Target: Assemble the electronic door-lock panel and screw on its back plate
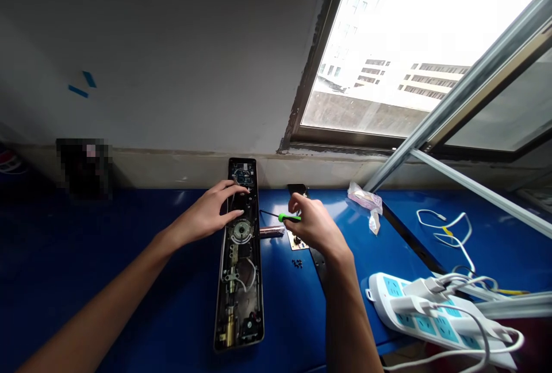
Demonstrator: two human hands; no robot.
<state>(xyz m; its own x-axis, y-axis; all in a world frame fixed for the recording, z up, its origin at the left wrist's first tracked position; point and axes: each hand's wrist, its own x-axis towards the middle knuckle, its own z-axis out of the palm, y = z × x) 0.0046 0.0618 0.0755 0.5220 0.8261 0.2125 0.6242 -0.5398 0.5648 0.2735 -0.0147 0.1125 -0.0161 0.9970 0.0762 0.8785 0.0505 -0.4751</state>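
A long black housing lies open on the blue table, with a round motor part, a brass cylinder, wires and a circuit board inside. Over its upper half rests my left hand, fingers apart, fingertips near the housing's inner parts. My right hand holds a green and black screwdriver, whose shaft points left towards the housing's right edge. Beneath the screwdriver lies a copper-coloured cylinder. A pale circuit board is partly hidden by my right hand, and several small black screws lie below it.
A white power strip with plugs and cables sits at the lower right of the blue table. Beyond my right hand are a plastic bag, a white cable and a slanting metal frame before the window.
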